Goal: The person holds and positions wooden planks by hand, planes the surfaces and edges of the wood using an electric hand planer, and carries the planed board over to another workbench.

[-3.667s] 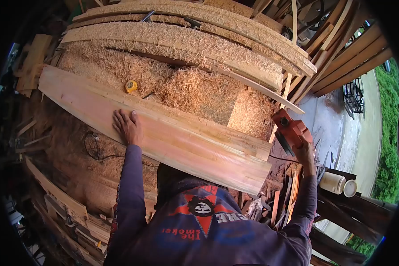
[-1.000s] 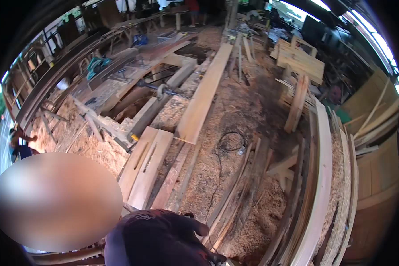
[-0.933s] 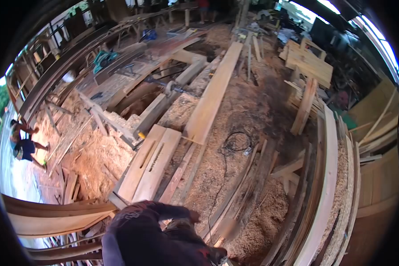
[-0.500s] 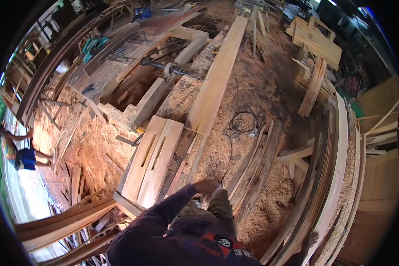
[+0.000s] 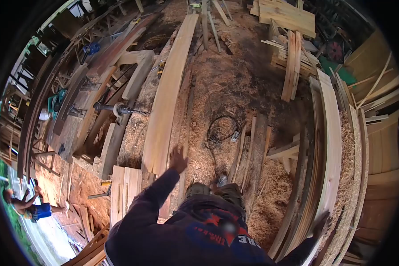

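Note:
My left hand (image 5: 178, 160) reaches forward with its fingers spread and nothing in it. It is just right of the near end of a long, wide plank (image 5: 169, 95); I cannot tell whether it touches the wood. To the left of that arm lie two shorter boards (image 5: 125, 188) with slots cut in them. Low on the right, my right hand (image 5: 322, 224) rests with its fingers stretched out on a long pale board (image 5: 331, 146), at the edge of a stack of boards.
A black cable (image 5: 224, 128) lies coiled on the sawdust floor. Rough timber strips (image 5: 252, 150) lie ahead of my feet. A clamp (image 5: 119, 109) sits on the wooden frame to the left. Another person (image 5: 29, 206) is at the far left, near the road.
My left hand has moved forward and left from beside my legs, and its fingers have spread. My right hand stays at the board stack. The view has swung to the right.

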Demonstrator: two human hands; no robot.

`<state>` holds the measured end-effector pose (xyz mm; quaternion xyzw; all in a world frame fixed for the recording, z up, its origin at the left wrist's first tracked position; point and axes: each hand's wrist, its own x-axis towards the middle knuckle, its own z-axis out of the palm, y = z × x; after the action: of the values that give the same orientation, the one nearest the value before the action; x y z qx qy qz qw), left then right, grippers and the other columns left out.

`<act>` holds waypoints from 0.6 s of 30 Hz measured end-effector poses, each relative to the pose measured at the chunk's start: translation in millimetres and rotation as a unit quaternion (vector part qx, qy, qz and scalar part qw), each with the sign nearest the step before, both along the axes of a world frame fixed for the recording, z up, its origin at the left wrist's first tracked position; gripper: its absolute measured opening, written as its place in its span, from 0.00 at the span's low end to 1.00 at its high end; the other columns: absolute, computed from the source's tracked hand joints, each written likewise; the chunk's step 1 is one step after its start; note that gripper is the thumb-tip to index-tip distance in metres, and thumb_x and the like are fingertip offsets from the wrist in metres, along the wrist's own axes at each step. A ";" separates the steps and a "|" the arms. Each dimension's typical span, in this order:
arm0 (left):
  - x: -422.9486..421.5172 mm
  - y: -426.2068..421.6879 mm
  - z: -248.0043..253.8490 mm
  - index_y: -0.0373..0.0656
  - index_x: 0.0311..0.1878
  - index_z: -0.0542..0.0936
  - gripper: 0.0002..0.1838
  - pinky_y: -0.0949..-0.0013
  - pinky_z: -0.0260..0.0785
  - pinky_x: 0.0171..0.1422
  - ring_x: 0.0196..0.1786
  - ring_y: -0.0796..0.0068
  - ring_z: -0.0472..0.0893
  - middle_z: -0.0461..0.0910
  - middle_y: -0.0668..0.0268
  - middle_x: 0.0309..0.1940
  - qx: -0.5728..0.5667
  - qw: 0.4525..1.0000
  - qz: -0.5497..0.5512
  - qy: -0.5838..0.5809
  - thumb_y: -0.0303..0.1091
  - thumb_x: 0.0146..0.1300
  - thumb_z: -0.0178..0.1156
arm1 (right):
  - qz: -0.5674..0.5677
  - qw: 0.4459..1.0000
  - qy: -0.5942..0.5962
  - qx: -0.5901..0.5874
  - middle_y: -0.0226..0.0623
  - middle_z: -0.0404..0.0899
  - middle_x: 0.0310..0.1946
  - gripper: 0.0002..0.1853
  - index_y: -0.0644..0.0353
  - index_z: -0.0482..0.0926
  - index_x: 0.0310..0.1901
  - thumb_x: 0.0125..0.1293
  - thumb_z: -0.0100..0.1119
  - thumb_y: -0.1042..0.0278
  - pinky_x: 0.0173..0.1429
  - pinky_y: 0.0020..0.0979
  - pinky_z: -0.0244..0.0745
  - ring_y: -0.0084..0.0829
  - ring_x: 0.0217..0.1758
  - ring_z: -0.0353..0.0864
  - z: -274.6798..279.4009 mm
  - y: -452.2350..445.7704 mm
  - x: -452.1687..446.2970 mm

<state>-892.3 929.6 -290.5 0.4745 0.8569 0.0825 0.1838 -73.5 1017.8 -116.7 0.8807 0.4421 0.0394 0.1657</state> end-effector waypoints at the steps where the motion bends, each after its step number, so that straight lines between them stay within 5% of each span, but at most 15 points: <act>1: -24.3 14.8 -1.7 0.43 0.83 0.54 0.48 0.39 0.44 0.84 0.84 0.40 0.46 0.40 0.43 0.84 -0.010 0.999 0.037 0.032 0.51 0.66 0.64 | -0.020 0.998 -0.020 -0.064 0.40 0.55 0.82 0.33 0.38 0.49 0.83 0.81 0.31 0.41 0.84 0.53 0.49 0.53 0.83 0.54 27.1 7.5 -31.5; 3: -55.3 36.1 15.3 0.44 0.85 0.39 0.62 0.32 0.31 0.84 0.85 0.36 0.35 0.31 0.43 0.85 -0.105 0.983 0.142 0.039 0.54 0.60 0.71 | -0.017 0.994 -0.032 -0.103 0.46 0.60 0.79 0.30 0.40 0.52 0.83 0.83 0.30 0.48 0.80 0.47 0.58 0.49 0.80 0.62 22.5 9.1 -14.3; 4: -71.6 38.9 4.4 0.44 0.85 0.36 0.67 0.29 0.29 0.83 0.85 0.34 0.33 0.30 0.42 0.84 -0.159 0.968 0.195 0.014 0.57 0.57 0.73 | 0.029 0.997 0.043 0.051 0.50 0.71 0.71 0.35 0.44 0.63 0.79 0.80 0.28 0.35 0.73 0.54 0.67 0.56 0.71 0.72 -15.5 0.5 36.8; 8: -76.8 31.1 -32.9 0.44 0.85 0.41 0.57 0.28 0.30 0.83 0.84 0.30 0.34 0.34 0.42 0.84 -0.212 0.949 0.182 0.146 0.37 0.58 0.66 | 0.049 0.998 0.010 -0.041 0.46 0.71 0.72 0.27 0.59 0.64 0.76 0.83 0.34 0.55 0.79 0.39 0.62 0.41 0.76 0.68 0.5 2.0 28.8; 10: -76.8 21.3 -51.6 0.43 0.85 0.46 0.54 0.28 0.33 0.84 0.84 0.29 0.38 0.38 0.42 0.84 -0.055 0.957 0.175 0.223 0.26 0.54 0.60 | 0.059 0.997 0.003 -0.058 0.46 0.71 0.72 0.25 0.63 0.65 0.74 0.84 0.36 0.60 0.80 0.35 0.62 0.38 0.77 0.67 7.4 6.0 11.5; 18: -73.4 24.9 -45.4 0.42 0.81 0.59 0.47 0.28 0.33 0.84 0.84 0.31 0.43 0.47 0.40 0.82 -0.005 0.954 0.210 0.213 0.23 0.52 0.57 | 0.141 0.986 0.057 -0.068 0.49 0.73 0.69 0.25 0.66 0.68 0.72 0.83 0.41 0.59 0.76 0.38 0.65 0.41 0.74 0.71 -38.2 97.4 -165.6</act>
<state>-965.6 954.5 -335.9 0.2893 0.9569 0.0115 -0.0219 -239.1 1115.2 -154.9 0.7968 0.5723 -0.0179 0.1929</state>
